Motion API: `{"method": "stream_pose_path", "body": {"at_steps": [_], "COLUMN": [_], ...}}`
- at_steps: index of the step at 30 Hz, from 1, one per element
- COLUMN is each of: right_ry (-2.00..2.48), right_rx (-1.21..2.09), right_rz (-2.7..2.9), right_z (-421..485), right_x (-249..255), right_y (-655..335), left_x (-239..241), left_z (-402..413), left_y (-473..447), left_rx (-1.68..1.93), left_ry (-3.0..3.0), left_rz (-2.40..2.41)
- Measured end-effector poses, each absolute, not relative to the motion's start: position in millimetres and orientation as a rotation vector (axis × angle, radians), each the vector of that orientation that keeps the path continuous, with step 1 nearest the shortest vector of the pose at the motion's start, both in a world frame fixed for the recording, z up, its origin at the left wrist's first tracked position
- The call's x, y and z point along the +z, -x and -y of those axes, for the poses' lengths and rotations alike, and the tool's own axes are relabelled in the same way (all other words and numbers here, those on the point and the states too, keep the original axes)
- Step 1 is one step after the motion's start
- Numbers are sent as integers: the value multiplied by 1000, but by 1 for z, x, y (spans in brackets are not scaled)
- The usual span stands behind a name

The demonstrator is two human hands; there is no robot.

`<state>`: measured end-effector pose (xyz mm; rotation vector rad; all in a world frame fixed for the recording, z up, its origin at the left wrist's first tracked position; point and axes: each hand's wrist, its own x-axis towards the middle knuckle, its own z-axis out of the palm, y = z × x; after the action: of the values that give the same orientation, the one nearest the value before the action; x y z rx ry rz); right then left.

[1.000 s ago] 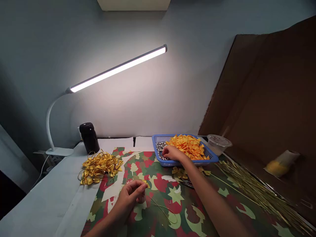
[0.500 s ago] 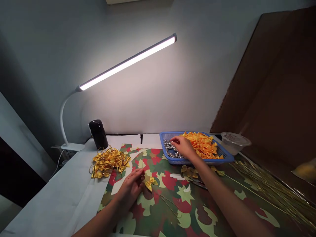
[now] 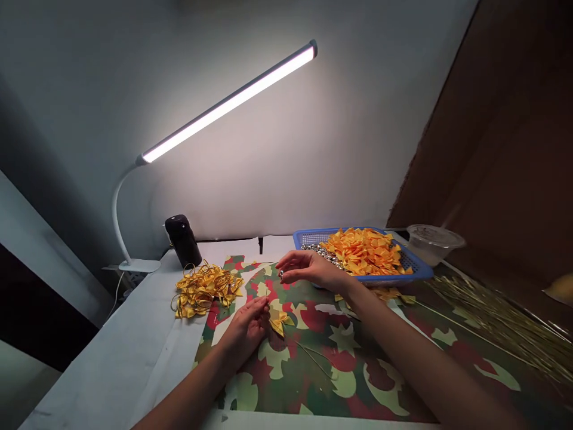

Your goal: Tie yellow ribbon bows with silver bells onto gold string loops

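Observation:
My left hand [image 3: 249, 325] rests on the patterned paper [image 3: 358, 370] and pinches a thin gold wire that carries a small yellow ribbon bow [image 3: 278, 321]. A little above it my right hand [image 3: 308, 270] hovers with thumb and forefinger pinched on a tiny silver bell [image 3: 281, 275]. The blue tray [image 3: 421, 273] behind the right hand holds a heap of orange ribbon pieces [image 3: 364, 251] and a patch of silver bells [image 3: 323, 253].
A pile of finished gold bows [image 3: 206, 288] lies at the left. Behind it stand a black cylinder [image 3: 181, 240] and a clamp lamp [image 3: 224, 107]. A clear plastic cup [image 3: 433, 242] and a bundle of gold wires [image 3: 496, 325] are at the right, with brown cardboard [image 3: 505, 149] behind.
My right hand has left the tray's bells and come toward my left hand with a bell pinched in it. The left hand stays on the bow. The view shifted left.

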<state>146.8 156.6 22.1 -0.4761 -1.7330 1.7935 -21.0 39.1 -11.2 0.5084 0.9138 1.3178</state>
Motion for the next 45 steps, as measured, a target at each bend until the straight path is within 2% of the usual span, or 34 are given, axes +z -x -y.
{"method": "stream_pose_path", "body": {"at_steps": [12, 45], "right_ry": [400, 395], "right_rx": [1974, 1989], "right_rz": [1792, 1835], "right_z": [-148, -149], "right_x": [23, 21], "right_y": [-142, -145], "left_x": [-13, -7], "left_z": [-37, -35], "left_y": [20, 17], "left_rx": [1229, 1212], "left_ry": [-650, -700], "left_rz": [-941, -951]}}
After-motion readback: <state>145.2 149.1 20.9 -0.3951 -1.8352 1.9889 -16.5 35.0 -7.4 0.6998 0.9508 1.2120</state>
